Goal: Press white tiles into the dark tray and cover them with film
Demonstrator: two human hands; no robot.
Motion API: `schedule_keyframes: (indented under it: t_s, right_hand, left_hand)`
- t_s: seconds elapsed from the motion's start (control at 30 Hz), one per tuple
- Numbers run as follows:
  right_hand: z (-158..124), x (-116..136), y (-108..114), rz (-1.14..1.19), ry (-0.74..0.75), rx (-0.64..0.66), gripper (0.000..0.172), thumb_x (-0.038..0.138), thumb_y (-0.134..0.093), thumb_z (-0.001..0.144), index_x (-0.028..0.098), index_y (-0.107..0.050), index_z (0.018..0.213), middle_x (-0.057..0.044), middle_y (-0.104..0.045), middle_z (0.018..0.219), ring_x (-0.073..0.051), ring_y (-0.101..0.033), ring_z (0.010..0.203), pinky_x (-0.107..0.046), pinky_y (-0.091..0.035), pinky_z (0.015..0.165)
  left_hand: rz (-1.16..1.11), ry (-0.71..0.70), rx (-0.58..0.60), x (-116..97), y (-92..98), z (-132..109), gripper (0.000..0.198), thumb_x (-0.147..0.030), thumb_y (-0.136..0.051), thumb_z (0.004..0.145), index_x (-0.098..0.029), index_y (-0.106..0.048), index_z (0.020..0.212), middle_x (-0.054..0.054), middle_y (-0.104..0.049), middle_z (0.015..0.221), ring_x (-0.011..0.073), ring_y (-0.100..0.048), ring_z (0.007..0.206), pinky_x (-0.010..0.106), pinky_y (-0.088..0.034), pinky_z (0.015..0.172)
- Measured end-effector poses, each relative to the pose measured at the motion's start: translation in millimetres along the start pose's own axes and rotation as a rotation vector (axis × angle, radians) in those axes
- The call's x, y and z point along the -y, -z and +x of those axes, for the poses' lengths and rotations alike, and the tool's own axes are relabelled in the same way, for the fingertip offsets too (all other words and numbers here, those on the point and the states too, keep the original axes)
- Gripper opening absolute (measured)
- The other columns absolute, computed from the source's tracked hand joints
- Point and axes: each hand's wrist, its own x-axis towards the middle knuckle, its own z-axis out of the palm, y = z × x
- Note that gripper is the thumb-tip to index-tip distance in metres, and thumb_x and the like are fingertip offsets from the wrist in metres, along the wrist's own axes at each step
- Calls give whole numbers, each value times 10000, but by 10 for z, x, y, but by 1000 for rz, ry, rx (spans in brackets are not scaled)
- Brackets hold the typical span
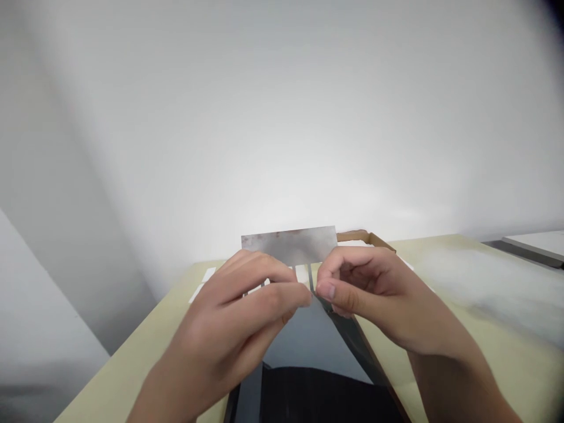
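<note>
Glossy black panel (pixel 317 395) on pale yellow table (pixel 127 352), silvery rectangular sheet (pixel 289 244) behind bare left hand (pixel 240 305), brown cardboard box (pixel 381 241) farther right

Soft light brightens the wall (pixel 282 147), reflections mark the dark panel (pixel 317 388), and the upper-right corner falls black.

We count left hand (pixel 238 311) and right hand (pixel 374 294), two in all | metallic plate (pixel 288 245), one | glossy dark panel (pixel 317 396), one | pale yellow table (pixel 132 364), one | brown box (pixel 352 237), one | white-topped slab (pixel 540 242), one | hazy whitish sheet (pixel 489 288), one | white slips (pixel 208 274) beside the left hand, two; further white pieces (pixel 254 288), partly hidden, we cannot count.
</note>
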Motion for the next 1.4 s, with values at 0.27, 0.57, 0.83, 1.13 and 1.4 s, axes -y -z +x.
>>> schedule_keyframes:
  t_s: [0.27, 0.57, 0.83, 1.13, 1.4]
  right_hand:
    - [-6, 6, 4, 58, -8, -3, 157, 301, -817, 950, 204, -729, 863, 33, -568, 707, -98, -509, 642, -250, -396, 591]
    - [15, 5, -82, 160, -9, 3, 188, 338, -791, 974, 196, -705, 888, 22, -615, 703, -109, -519, 658, -264, -408, 630]
    - [16, 12, -89, 239, -22, 61, 203, 323, -811, 959, 183, -693, 872, 28, -617, 687, -99, -514, 643, -249, -414, 632]
    - [16, 6, -89, 263, -34, 54, 232, 364, -812, 954, 189, -688, 866, 30, -624, 670, -99, -518, 615, -245, -408, 602]
    - [9, 49, -115, 256, -73, 48, 280, 421, -833, 928, 186, -697, 858, 21, -637, 684, -105, -526, 638, -249, -409, 618]
  left_hand:
    - [-35, 17, -24, -10, 1, -28, 373, 35, -626, 969, -241, -674, 1214, 0, -715, 954, 144, -637, 850, 314, -509, 770]
    - [22, -3, -75, -51, -1, -15, 470, 7, -643, 968, -338, -698, 1283, -7, -709, 953, 166, -620, 801, 353, -474, 703]
    - [78, -24, -87, -76, 8, 8, 385, -37, -603, 995, -334, -666, 1233, 1, -715, 921, 180, -627, 790, 377, -488, 686]
    - [64, -38, -96, -193, 47, 46, 363, -3, -609, 981, -312, -680, 1157, -27, -734, 868, 171, -647, 718, 384, -505, 672]
    - [25, -59, -36, -156, 82, 62, 426, 45, -607, 932, -270, -656, 1214, -10, -737, 931, 158, -672, 783, 364, -524, 723]
